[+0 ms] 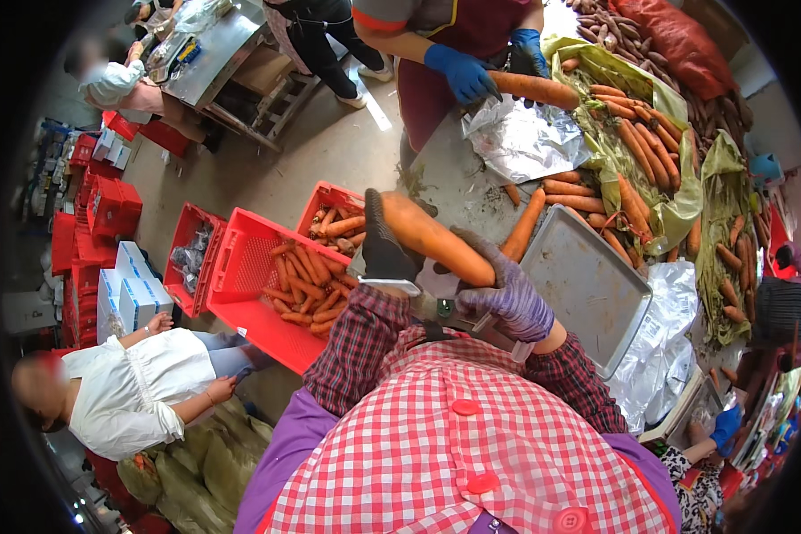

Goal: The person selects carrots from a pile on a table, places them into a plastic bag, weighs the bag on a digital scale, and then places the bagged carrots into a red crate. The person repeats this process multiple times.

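A thick orange carrot (434, 237) lies slantwise between my gloved hands in front of my checked apron. My left hand (390, 243), in a dark grey knit glove, is at the carrot's upper left end; its fingers are largely hidden behind the carrot. The right hand (504, 287), in a purple-grey knit glove, is closed around the lower right end. Left of my hands, a red plastic crate (260, 320) holds many carrots (310, 284). On the right lies a grey metal tray (581, 280), with another large carrot (524, 227) at its upper left edge.
Across from me, a co-worker's blue-gloved hands (464, 72) hold a large carrot. Green sacks (677, 200) spill carrots at the right, beside clear plastic bags (667, 334). A smaller red crate (190, 260) stands left. A person in white (130, 387) is at the lower left.
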`<state>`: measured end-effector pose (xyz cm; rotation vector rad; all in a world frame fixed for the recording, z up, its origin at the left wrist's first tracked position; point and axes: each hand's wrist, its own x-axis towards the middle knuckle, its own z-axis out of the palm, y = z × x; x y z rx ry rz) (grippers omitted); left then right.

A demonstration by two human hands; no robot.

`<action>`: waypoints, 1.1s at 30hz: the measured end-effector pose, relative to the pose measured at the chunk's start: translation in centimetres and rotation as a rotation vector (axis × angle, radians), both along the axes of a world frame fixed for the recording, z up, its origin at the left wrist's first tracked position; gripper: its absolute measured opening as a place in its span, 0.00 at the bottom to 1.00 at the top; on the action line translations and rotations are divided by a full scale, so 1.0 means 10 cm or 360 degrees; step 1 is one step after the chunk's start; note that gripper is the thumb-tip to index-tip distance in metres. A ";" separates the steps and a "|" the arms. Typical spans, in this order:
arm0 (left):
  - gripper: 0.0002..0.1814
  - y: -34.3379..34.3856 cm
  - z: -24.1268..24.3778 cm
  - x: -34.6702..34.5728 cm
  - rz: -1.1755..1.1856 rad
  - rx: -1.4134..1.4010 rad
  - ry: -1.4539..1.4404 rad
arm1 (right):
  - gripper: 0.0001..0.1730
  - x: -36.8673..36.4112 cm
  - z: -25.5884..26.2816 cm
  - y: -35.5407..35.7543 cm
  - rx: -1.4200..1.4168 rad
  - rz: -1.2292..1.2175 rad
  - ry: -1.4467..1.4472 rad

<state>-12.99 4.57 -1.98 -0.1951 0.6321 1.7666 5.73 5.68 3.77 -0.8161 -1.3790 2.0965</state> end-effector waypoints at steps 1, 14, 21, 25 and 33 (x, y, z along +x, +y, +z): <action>0.20 0.01 -0.27 -0.07 -0.0047 0.0177 0.0108 | 0.32 0.03 -0.05 0.01 -0.0092 -0.0067 0.0153; 0.05 -0.06 -1.18 -0.03 -0.0431 -0.0167 0.1503 | 0.29 -0.14 -0.13 0.04 0.0522 -0.0213 -0.0286; 0.11 -0.09 -0.35 0.05 -0.0983 0.0282 0.0351 | 0.29 -0.17 0.02 -0.09 0.0877 -0.0238 -0.0309; 0.21 0.16 -0.34 1.10 0.1169 -0.0593 0.1196 | 0.26 -0.20 0.00 -0.14 0.1253 -0.0248 -0.0291; 0.13 -0.21 -0.62 0.11 -0.0783 0.0766 0.0088 | 0.18 -0.15 0.08 0.01 -0.0104 -0.0008 -0.0226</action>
